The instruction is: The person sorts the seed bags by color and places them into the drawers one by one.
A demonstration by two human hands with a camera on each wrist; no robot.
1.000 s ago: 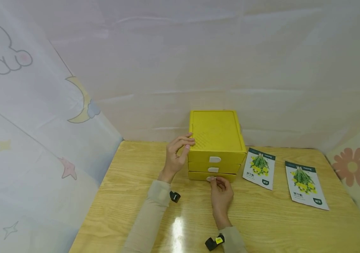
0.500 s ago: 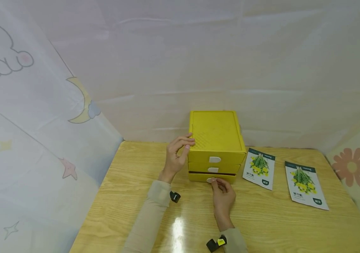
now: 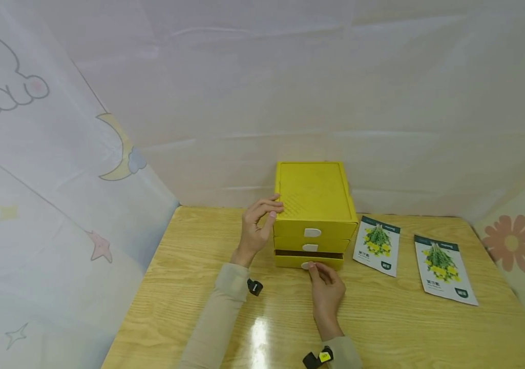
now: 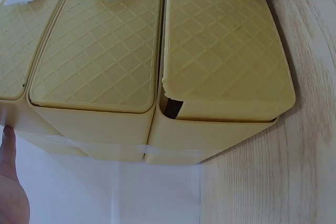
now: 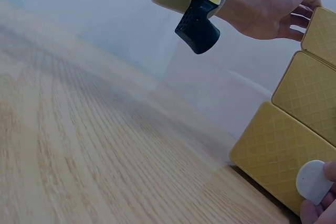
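Note:
A yellow three-drawer storage box [image 3: 315,189] stands on the wooden table, each drawer front bearing a white tab. Its bottom drawer [image 3: 290,261] is pulled partway out, with a dark gap showing above the front. My right hand [image 3: 328,294] pinches that drawer's white handle [image 5: 313,182] between thumb and fingers. Against the box's upper left edge rests my left hand [image 3: 257,228], its fingers extended over the top and thumb at the side. In the left wrist view, the bottom drawer front [image 4: 226,45] juts beyond the middle drawer front [image 4: 100,51]. What lies inside the drawer is hidden.
Two seed-packet-like pouches with yellow flowers lie to the right, a nearer-to-box pouch [image 3: 376,247] and a farther pouch [image 3: 445,270]. Behind the box hangs a pale cloth [image 3: 244,102]. The wooden table [image 3: 188,271] extends on both sides.
The bottom drawer has slid out toward me, widening the gap above its front. My right hand has moved slightly nearer with the handle, while the left hand stays on the box.

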